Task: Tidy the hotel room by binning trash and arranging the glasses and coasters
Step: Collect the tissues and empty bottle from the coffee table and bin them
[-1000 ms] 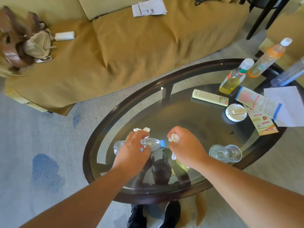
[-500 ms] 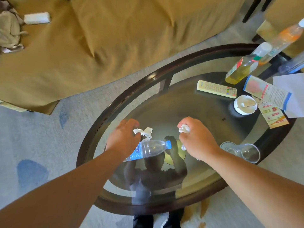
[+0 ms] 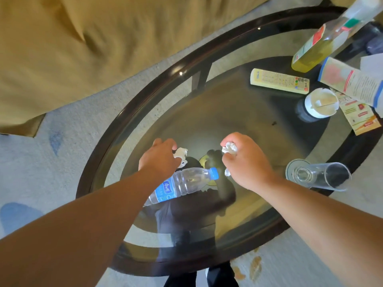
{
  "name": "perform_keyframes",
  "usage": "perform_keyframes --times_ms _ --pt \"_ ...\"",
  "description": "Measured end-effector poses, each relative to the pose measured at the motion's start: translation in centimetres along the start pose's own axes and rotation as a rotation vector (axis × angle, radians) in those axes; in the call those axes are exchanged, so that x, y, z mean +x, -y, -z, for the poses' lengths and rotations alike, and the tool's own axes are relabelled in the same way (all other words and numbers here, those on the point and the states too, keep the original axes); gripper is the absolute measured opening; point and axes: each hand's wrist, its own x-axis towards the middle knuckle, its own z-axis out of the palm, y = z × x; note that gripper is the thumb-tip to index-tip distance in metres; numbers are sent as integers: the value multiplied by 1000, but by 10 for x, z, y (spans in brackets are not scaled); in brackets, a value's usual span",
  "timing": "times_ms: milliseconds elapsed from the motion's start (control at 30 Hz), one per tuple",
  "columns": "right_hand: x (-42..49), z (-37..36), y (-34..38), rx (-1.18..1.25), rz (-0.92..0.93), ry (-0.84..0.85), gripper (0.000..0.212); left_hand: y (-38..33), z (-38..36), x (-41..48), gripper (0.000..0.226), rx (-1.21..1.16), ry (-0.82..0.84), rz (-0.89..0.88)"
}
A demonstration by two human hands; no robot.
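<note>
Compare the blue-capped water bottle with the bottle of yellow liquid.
The water bottle lies on its side; the yellow-liquid bottle stands. The water bottle looks colourless; the yellow-liquid bottle holds yellow liquid. The water bottle's label is blue; the yellow-liquid bottle's shows red and green. Both are see-through bottles.

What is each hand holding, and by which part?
Right hand clasps a crumpled tissue round its middle. Left hand touches a second tissue; its hold cannot be told.

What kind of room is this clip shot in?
Likely a hotel room's sitting area: a tan sofa beside an oval glass coffee table bearing a remote control and printed leaflets.
</note>
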Motion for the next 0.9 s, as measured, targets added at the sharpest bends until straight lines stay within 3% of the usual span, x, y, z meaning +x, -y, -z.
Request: perform_keyframes --times_ms 233,400,633,900 --pt "-1 -6 -4 11 -8 -34 25 -4 -9 12 22 69 -4 19" --pt "-8 -3 -5 40 -7 -53 25 -8 0 7 18 -75 -75 57" --pt "-33 8 6 120 3 -66 25 -39 35 -48 20 -362 -152 -74" --pt "-65 35 18 136 77 -29 32 -84 45 -111 18 -448 -152 -206"
